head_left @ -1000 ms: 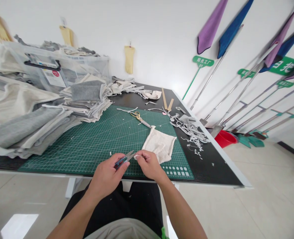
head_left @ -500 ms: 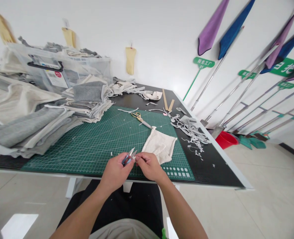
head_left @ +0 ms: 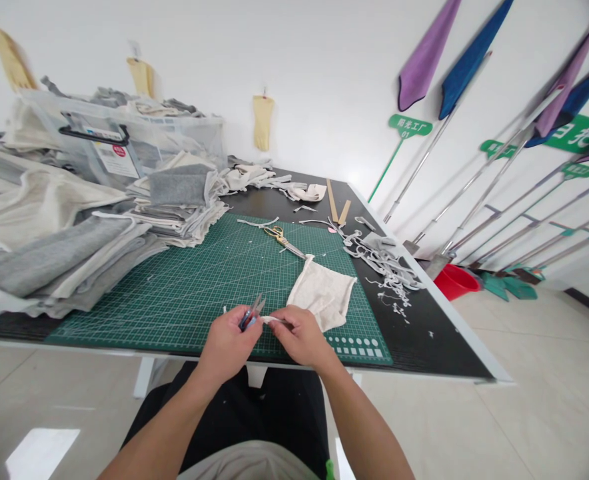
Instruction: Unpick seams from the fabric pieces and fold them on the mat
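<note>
My left hand [head_left: 232, 340] is closed around a pair of blue-handled thread snips [head_left: 253, 313], whose blades point up and away from me. Between my two hands runs a short pale edge of cloth [head_left: 269, 320], close to the left thumb. My right hand [head_left: 299, 337] pinches this edge. Beyond it, a cream cloth piece [head_left: 322, 293] lies on the green cutting mat [head_left: 199, 280]; its near side is partly hidden by the right hand. Gold-handled scissors [head_left: 277, 233] rest on the mat, their tips at the cloth's far corner.
Stacks of grey and cream cloth [head_left: 179, 200] stand at the left before a clear plastic bin [head_left: 149, 140]. Cut strips and scraps [head_left: 384, 257] lie on the black table [head_left: 424, 333] at the right. Two wooden strips [head_left: 332, 200] lie behind. A red bucket [head_left: 457, 283] is on the floor.
My left hand with the snips has shifted slightly left, away from the right hand. More of the pale edge now shows between them.
</note>
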`<control>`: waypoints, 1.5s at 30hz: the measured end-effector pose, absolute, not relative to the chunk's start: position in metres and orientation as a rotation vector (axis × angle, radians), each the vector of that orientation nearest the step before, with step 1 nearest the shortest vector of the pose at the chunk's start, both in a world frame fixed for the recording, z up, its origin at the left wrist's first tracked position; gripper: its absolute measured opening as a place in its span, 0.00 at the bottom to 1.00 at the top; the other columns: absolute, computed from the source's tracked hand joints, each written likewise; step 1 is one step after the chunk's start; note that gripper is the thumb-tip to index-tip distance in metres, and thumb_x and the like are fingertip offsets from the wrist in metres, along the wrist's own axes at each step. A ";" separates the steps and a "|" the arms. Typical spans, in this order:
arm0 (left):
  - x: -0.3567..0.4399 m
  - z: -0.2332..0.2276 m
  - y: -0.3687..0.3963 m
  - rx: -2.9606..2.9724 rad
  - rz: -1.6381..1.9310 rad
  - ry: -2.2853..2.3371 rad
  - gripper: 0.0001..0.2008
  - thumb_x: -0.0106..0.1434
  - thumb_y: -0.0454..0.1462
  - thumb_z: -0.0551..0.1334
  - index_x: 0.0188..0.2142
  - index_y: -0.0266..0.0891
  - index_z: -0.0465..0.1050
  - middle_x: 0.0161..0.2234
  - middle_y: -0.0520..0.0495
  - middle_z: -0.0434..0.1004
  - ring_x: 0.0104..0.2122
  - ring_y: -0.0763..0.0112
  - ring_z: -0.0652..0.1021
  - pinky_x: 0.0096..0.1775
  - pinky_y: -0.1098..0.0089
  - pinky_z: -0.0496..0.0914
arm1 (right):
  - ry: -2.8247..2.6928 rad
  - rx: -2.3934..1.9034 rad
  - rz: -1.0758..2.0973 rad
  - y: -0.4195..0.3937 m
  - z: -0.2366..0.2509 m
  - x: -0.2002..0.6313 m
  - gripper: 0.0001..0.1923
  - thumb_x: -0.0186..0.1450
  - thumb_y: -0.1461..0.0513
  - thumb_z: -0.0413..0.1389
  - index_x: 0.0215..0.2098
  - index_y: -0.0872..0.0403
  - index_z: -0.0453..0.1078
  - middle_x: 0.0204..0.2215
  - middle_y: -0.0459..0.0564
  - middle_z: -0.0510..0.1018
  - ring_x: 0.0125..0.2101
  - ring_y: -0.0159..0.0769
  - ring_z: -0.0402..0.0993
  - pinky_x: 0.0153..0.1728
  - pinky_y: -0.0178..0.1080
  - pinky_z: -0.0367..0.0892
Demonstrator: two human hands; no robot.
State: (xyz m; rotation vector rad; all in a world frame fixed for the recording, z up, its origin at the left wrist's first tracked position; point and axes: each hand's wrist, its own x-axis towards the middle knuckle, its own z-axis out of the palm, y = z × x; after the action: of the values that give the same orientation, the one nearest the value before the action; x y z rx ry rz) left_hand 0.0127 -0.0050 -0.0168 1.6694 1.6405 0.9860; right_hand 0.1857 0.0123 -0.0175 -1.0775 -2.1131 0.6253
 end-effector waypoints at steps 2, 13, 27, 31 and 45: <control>0.009 -0.017 -0.008 1.637 0.995 1.643 0.11 0.59 0.45 0.58 0.37 0.40 0.66 0.23 0.57 0.68 0.23 0.75 0.69 0.28 0.74 0.63 | -2.098 -1.109 0.642 0.013 -0.017 0.186 0.11 0.67 0.61 0.50 0.34 0.54 0.74 0.25 0.46 0.75 0.28 0.31 0.69 0.32 0.33 0.60; -0.015 -0.017 -0.020 2.076 0.961 1.576 0.14 0.63 0.45 0.56 0.45 0.44 0.68 0.39 0.50 0.76 0.37 0.69 0.75 0.40 0.69 0.67 | -2.053 -1.211 0.725 0.013 -0.018 0.184 0.13 0.67 0.59 0.49 0.29 0.54 0.72 0.21 0.44 0.73 0.24 0.29 0.66 0.27 0.31 0.57; -0.015 -0.018 -0.018 2.110 0.810 1.661 0.14 0.63 0.46 0.55 0.38 0.43 0.76 0.40 0.49 0.80 0.38 0.66 0.78 0.37 0.71 0.67 | -2.104 -1.244 0.688 0.014 -0.017 0.183 0.13 0.67 0.60 0.49 0.31 0.53 0.73 0.22 0.45 0.74 0.25 0.30 0.68 0.28 0.31 0.59; -0.017 -0.018 -0.017 2.106 0.772 1.666 0.14 0.63 0.46 0.55 0.38 0.44 0.75 0.39 0.50 0.80 0.37 0.67 0.78 0.37 0.71 0.66 | -2.113 -1.236 0.666 0.014 -0.017 0.183 0.12 0.67 0.60 0.49 0.31 0.53 0.73 0.23 0.45 0.74 0.25 0.30 0.68 0.29 0.31 0.59; -0.016 -0.012 -0.019 2.100 0.675 1.692 0.13 0.62 0.45 0.55 0.38 0.44 0.75 0.37 0.49 0.80 0.34 0.67 0.77 0.36 0.70 0.65 | -2.130 -1.226 0.641 0.014 -0.018 0.183 0.11 0.67 0.60 0.50 0.33 0.53 0.73 0.24 0.45 0.75 0.27 0.31 0.70 0.30 0.32 0.60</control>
State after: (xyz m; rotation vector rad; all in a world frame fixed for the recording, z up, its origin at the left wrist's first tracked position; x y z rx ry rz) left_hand -0.0163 -0.0195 -0.0124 2.1003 1.6920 0.6754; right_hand 0.1834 0.0139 -0.0184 -1.2263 -2.1301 0.6411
